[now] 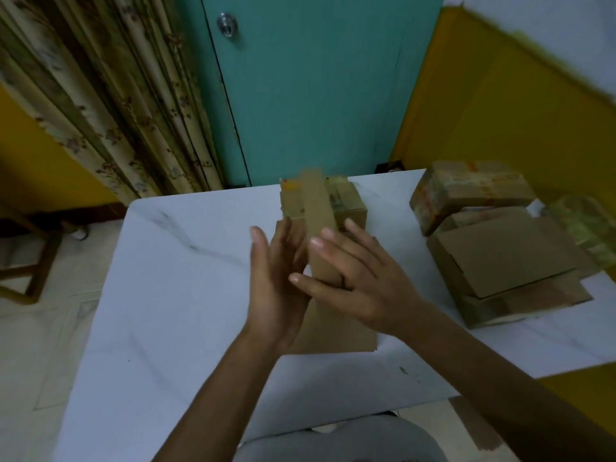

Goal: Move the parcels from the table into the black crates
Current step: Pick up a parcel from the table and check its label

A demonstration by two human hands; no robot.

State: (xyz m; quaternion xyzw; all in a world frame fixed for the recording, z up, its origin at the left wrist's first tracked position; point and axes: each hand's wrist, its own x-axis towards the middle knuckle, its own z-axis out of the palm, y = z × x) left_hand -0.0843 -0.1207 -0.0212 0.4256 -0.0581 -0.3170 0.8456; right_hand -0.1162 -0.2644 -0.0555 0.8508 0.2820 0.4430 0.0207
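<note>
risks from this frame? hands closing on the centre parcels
1. Both hands, left hand and right hand, are open around a long narrow box lying across other cardboard parcels; lifted alone, it may slide or drag them.
2. The leaning stack of boxes at the white table's right edge could topple.
3. No black crate is in view, so the drop spot is unconfirmed.
</note>
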